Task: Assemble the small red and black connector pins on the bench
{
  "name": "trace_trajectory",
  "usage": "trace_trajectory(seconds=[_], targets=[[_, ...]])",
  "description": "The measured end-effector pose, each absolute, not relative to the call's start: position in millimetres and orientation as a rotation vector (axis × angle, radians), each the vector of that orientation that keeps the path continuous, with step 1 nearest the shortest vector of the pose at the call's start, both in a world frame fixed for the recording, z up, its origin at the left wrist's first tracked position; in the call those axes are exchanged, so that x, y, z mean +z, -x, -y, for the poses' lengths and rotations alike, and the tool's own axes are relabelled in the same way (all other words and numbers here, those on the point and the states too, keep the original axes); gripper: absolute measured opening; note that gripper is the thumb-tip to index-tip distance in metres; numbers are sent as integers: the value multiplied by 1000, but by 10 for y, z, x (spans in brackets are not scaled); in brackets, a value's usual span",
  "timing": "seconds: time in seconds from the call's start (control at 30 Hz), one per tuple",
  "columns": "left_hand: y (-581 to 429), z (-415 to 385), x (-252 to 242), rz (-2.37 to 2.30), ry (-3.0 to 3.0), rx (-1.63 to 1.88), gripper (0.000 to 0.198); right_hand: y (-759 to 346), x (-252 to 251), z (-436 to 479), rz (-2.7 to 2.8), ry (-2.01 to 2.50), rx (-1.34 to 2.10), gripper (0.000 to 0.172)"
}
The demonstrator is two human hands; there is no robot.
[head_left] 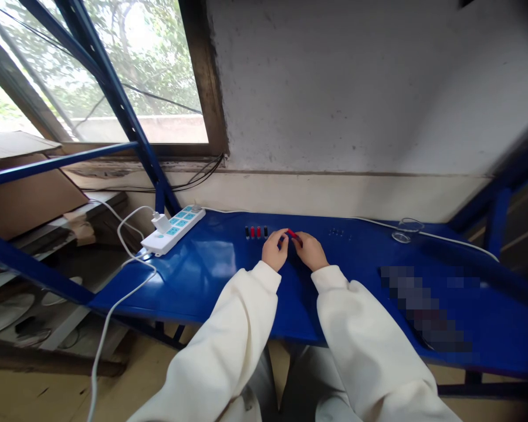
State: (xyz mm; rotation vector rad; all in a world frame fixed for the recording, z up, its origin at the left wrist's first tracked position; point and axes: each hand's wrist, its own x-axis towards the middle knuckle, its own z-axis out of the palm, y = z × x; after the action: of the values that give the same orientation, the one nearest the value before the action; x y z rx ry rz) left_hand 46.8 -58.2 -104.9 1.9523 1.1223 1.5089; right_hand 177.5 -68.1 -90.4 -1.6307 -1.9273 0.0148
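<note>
A small red plug-like piece (292,233) is held above the blue tabletop between my two hands. My right hand (311,251) is closed around its right end, with thumb and fingers pinching it. At the piece's left end are the curled fingertips of my left hand (273,252); exactly how they grip it is too small to make out. Just left of my left hand, several short red and black cylindrical pieces stand in a row, among them a red one (259,232) and a black one (247,232). To the right lie several tiny parts (337,232), too small to name.
A white power strip (173,230) with a plugged-in white adapter (161,222) lies at the table's left end, its cable hanging over the edge. Clear round items (401,237) lie back right. A blurred-out dark object (425,308) sits front right. Blue metal posts (127,111) frame the table (211,258).
</note>
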Motion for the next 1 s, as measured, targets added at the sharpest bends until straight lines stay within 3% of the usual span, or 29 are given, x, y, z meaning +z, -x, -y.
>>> trace_trajectory(seconds=[0.23, 0.5, 0.63, 0.77, 1.0], targets=[[-469, 607, -1040, -1079, -2055, 1427, 44, -1685, -940, 680, 1855, 1631, 134, 21], [-413, 612, -908, -1138, -1775, 1683, 19, -1690, -978, 517, 1649, 1486, 304, 22], [-356, 568, -866, -1195, -1401, 1752, 15, -1621, -933, 422, 1627, 1535, 581, 13], [-327, 531, -853, -1204, -1074, 1731, 13, -1530, -918, 318, 1671, 1594, 585, 8], [-304, 542, -812, -1195, -873, 1732, 13, -1393, -977, 166, 1756, 1610, 589, 15]])
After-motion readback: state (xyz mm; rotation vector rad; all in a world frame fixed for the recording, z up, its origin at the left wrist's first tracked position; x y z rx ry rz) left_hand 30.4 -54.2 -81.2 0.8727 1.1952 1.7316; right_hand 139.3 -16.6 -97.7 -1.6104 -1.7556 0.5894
